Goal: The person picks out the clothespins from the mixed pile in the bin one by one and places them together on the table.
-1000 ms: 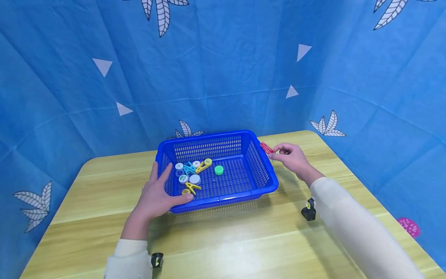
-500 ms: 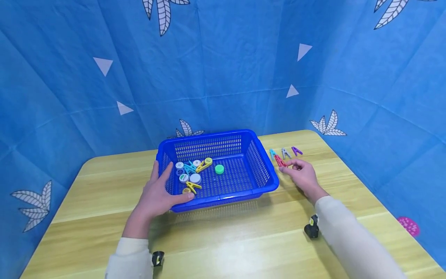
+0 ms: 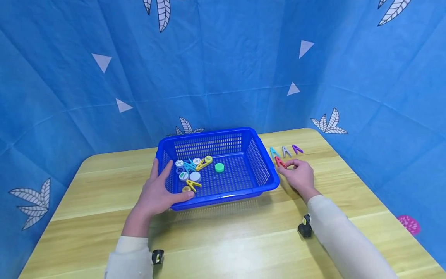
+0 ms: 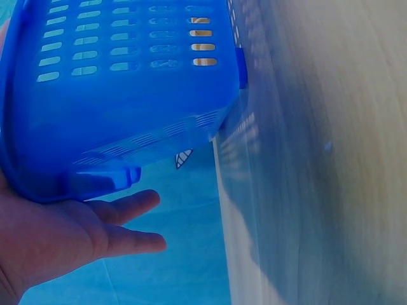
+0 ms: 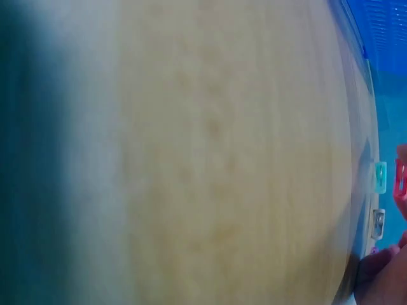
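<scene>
A blue perforated plastic basket stands on the wooden table. My left hand rests on its near left corner, fingers spread and straight, thumb along the front rim. In the left wrist view, two straight fingers extend outside the basket wall. To the right of the basket, my right hand pinches a red clothespin between thumb and fingertips, low by the table. Just beyond it lie a light blue clothespin, a grey clothespin and a purple clothespin in a row.
Inside the basket, several bottle caps and clothespins cluster at the left, among them a yellow clothespin and a white cap. A green cap lies apart near the middle. A blue patterned cloth hangs behind the table.
My right hand has moved from beside the basket's rim, right and toward me, with the red clothespin, uncovering the row of clothespins. The left hand has stayed put.
</scene>
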Action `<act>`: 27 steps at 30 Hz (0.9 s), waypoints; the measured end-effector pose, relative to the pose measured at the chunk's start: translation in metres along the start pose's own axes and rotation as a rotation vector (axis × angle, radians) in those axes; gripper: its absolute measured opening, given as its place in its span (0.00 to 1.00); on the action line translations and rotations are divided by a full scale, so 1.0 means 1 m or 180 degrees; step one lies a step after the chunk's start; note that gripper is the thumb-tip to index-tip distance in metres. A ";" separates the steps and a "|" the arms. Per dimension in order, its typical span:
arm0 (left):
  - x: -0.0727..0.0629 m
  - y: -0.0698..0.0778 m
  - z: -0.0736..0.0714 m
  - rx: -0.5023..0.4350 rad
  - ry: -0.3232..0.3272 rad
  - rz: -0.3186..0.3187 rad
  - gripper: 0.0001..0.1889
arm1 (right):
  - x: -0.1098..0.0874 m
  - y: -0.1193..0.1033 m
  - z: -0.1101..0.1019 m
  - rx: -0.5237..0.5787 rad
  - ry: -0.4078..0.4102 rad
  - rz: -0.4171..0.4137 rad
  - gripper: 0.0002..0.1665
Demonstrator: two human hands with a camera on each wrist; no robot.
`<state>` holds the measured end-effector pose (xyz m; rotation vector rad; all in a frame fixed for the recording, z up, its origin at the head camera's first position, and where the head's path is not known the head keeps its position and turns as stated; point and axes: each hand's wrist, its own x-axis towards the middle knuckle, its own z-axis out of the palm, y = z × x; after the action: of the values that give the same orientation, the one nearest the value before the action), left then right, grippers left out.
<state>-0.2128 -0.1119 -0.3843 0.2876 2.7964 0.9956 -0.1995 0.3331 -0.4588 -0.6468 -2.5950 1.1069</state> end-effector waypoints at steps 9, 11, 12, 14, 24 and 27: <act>0.000 0.002 -0.001 0.0020 0.0016 -0.0002 0.71 | -0.003 0.000 -0.002 -0.0157 0.0059 0.0075 0.23; 0.000 0.001 -0.001 0.0026 0.0027 0.0008 0.71 | -0.003 0.001 -0.001 -0.0188 0.0042 0.0085 0.23; 0.000 0.001 0.000 0.0027 0.0035 0.0012 0.71 | -0.002 0.001 -0.001 -0.0204 0.0034 0.0077 0.23; 0.000 0.001 0.000 0.0030 0.0044 0.0016 0.71 | -0.002 0.002 -0.001 -0.0218 0.0015 0.0070 0.23; -0.001 0.002 -0.001 0.0029 -0.0002 -0.0005 0.70 | -0.001 0.008 0.006 -0.0347 -0.0017 0.0073 0.23; 0.000 0.002 0.000 0.0046 0.0008 0.0017 0.70 | -0.001 0.008 0.007 -0.0392 -0.0012 0.0077 0.23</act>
<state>-0.2121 -0.1104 -0.3829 0.2960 2.8076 0.9776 -0.1985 0.3332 -0.4697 -0.7052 -2.6819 0.9618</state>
